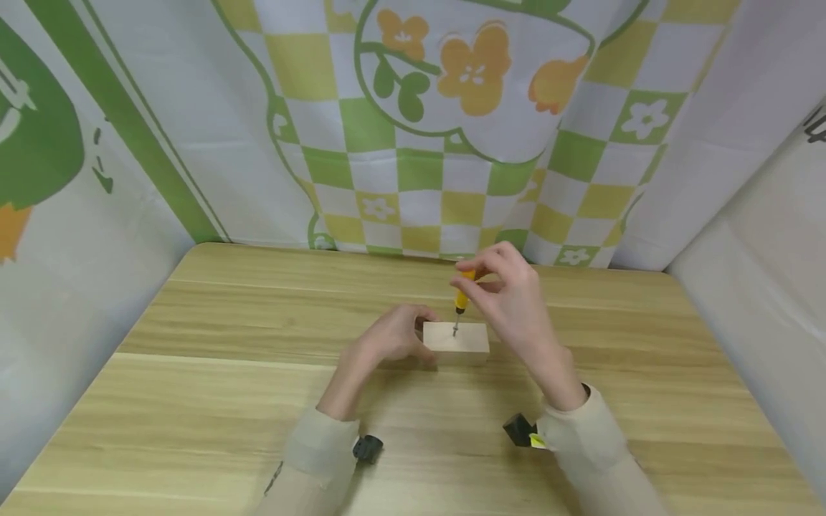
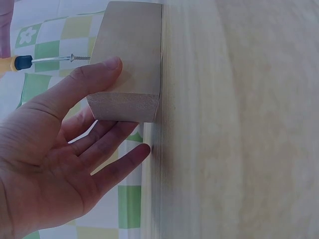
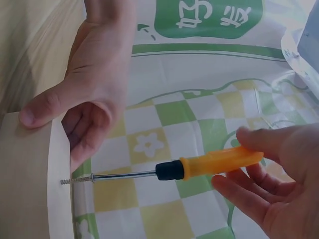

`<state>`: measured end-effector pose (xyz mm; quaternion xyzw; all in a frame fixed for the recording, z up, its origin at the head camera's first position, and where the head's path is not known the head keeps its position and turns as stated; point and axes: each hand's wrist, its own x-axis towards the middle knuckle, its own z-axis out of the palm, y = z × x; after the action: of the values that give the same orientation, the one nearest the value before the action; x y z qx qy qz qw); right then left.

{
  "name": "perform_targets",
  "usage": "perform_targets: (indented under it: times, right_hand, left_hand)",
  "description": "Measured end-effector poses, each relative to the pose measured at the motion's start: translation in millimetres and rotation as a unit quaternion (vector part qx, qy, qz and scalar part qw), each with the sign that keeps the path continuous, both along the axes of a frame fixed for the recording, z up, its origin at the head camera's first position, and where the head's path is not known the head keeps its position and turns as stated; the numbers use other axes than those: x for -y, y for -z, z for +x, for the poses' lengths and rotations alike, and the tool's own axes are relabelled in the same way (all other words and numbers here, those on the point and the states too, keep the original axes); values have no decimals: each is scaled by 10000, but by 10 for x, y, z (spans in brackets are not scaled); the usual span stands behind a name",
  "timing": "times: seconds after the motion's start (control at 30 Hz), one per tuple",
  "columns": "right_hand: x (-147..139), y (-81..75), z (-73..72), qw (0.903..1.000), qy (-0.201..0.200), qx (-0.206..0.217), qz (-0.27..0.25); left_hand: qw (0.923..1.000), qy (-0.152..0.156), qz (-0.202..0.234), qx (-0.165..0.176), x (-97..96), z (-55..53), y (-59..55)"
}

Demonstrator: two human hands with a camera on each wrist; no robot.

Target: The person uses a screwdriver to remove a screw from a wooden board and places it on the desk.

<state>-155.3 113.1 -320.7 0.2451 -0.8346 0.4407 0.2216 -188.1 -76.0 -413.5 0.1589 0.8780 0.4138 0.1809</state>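
Observation:
A pale wooden block (image 1: 456,338) rests on the table, and my left hand (image 1: 396,333) grips its left end between thumb and fingers. Upright above it, a screwdriver with a yellow handle (image 3: 222,163) and black collar is pinched near the handle's end by the thumb and fingers of my right hand (image 1: 513,294). The screwdriver's metal tip meets the head of a screw (image 3: 77,179), whose point is at the block's top face. Much of the screw's thread shows above the wood in the right wrist view. In the left wrist view my left thumb (image 2: 99,74) presses the block's near side.
The wood-grain table (image 1: 213,416) spreads around the block. Behind it hangs a curtain (image 1: 419,172) with green and yellow checks and flowers. White cloth walls (image 1: 774,287) stand at both sides. Small black cameras (image 1: 368,449) sit at both wrists.

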Motion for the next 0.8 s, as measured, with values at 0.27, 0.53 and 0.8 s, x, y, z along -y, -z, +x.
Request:
perform_targets:
  times: [0.27,0.53,0.8]
  right_hand:
    - [15,-11,50,9987,313,-325,244]
    - [30,-37,53,9986,-252,-15,464]
    - [26,-59,33,9985,-98,463,264]
  left_hand:
    - [10000,21,-65,-21,-2,-2,-2]
    - [9999,-39,-62,-84,0,-3,-9]
    - [9999,-26,-103,-59,-8,3,-14]
